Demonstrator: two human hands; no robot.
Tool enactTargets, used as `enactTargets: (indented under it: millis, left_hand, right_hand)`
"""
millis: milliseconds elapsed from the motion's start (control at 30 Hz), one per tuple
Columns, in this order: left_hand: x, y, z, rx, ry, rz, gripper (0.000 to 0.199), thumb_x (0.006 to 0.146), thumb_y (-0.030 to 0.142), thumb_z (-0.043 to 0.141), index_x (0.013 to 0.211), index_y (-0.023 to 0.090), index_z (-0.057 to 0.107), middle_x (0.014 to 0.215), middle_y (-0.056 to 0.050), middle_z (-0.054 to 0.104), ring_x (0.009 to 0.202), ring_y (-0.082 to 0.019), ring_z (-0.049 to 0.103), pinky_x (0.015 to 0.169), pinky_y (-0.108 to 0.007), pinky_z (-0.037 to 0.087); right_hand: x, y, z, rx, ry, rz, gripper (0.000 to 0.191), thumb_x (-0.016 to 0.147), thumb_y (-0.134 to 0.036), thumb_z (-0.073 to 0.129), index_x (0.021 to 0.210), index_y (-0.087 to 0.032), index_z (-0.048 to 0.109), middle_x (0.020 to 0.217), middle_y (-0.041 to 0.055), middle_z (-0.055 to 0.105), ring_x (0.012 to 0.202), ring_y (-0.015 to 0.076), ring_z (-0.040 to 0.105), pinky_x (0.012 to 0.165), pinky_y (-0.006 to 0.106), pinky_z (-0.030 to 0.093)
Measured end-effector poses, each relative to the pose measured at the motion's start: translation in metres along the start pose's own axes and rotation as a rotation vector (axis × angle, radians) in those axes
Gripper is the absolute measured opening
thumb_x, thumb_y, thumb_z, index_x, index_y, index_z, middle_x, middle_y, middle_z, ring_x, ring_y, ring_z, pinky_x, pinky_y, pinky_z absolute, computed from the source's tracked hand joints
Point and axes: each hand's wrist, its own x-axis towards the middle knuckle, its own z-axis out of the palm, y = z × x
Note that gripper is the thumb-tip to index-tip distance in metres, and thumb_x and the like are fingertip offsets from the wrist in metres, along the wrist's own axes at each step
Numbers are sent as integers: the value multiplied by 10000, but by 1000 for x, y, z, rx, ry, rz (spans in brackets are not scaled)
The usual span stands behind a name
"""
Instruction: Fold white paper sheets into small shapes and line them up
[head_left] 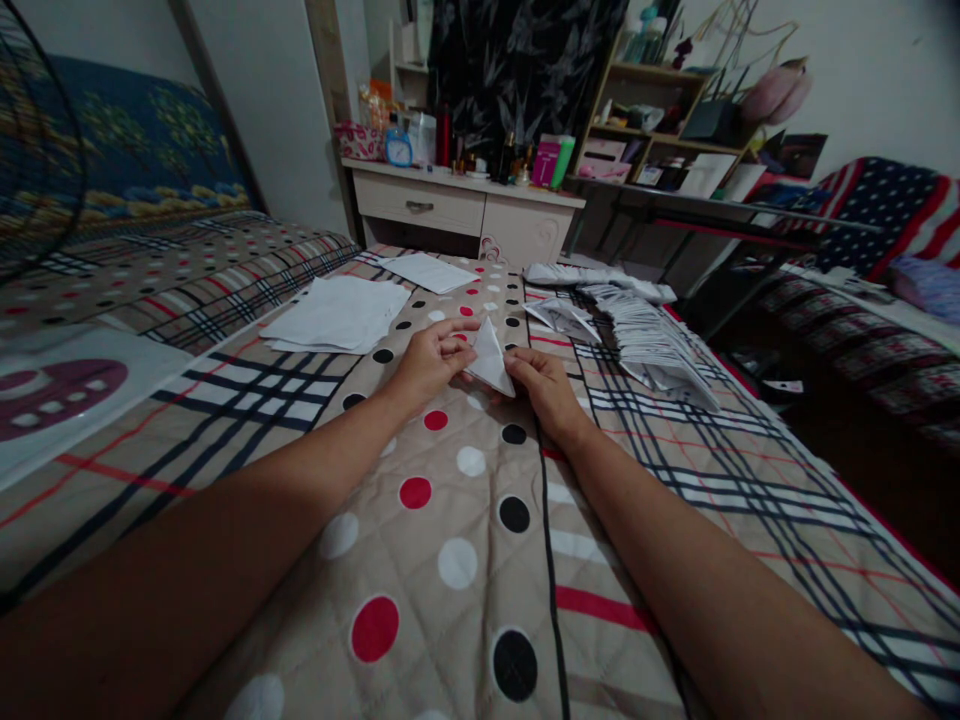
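Between my two hands is a small piece of white paper folded to a triangle [490,360], its point facing up and away. My left hand [435,362] pinches its left edge between thumb and fingers. On the lower right corner, the thumb and fingertips of my right hand [546,388] are closed. To the left lies a stack of white paper sheets [337,314], with a smaller stack of white paper [429,271] behind it. On the right rest a long row of folded papers [649,345] and a loose folded paper piece [562,316].
Everything lies on a quilted bedspread [457,510] with dots and plaid bands. A white plastic bag [67,390] is at the left. Behind stand a white dresser [420,205] with bottles and a clock [398,148], and a shelf [645,120]. The bed's right edge drops to a dark floor.
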Motion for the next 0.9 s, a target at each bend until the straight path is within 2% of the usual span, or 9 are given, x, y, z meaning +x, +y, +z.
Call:
enactTargets:
  millis: [200,300,367,433,500,567,733,900]
  left_hand:
    - [-2,1,1,43,-24,26,545,751,179,657,1281,179,531,725,24,641,545,-101,616,550,-236,563]
    - [-1,-2,3,105,-59,61,542,781,158,605,1311,200,502,819,-3,650,592,-114,630,552,-251,573]
    - [-1,-2,4,207,-77,179,550,782,103,560,1318,214,503,1003,-50,659,719,-132,660,617,-265,586]
    - [-2,-2,5,387,-92,357,530,776,38,511,1270,223,556,1204,-80,608,956,-172,659,758,-301,592]
    - [-5,0,6,610,-114,512,486,768,-8,477,1168,224,628,1317,-77,545,1187,-210,575,920,-350,552]
    - [-9,4,7,816,-127,589,446,767,-13,482,1099,227,659,1378,-67,503,1255,-227,532,976,-370,522]
    - [-18,14,9,1176,-77,581,374,774,59,549,1083,241,654,1487,-41,426,1045,-215,641,785,-338,567]
    - [-20,17,9,1384,-135,506,332,755,146,632,1057,272,688,1479,-42,445,1081,-271,628,720,-359,552]
  right_hand:
    - [1,2,2,-16,33,-4,258,764,-427,617,711,-175,618,544,-21,603,442,99,503,433,206,368]
    - [3,5,4,-68,99,-23,232,719,-394,645,649,-180,589,511,-31,565,418,88,468,409,203,342]
    - [4,6,4,-142,155,-35,219,705,-361,642,600,-188,558,483,-35,541,396,85,449,393,203,325]
    - [5,8,3,-220,218,-55,208,705,-339,625,579,-193,544,465,-33,529,388,90,447,390,208,320]
    - [5,10,1,-283,279,-92,198,705,-328,613,574,-193,550,467,-26,533,401,97,455,396,211,318]
    - [6,11,-1,-328,316,-127,207,708,-331,608,566,-192,551,469,-20,533,419,100,454,406,212,310]
    - [5,10,-2,-337,320,-140,201,730,-312,581,574,-188,559,460,-25,520,433,103,449,422,213,302]
    - [4,9,0,-338,314,-141,197,734,-293,582,569,-187,558,472,-22,537,443,105,468,434,211,318]
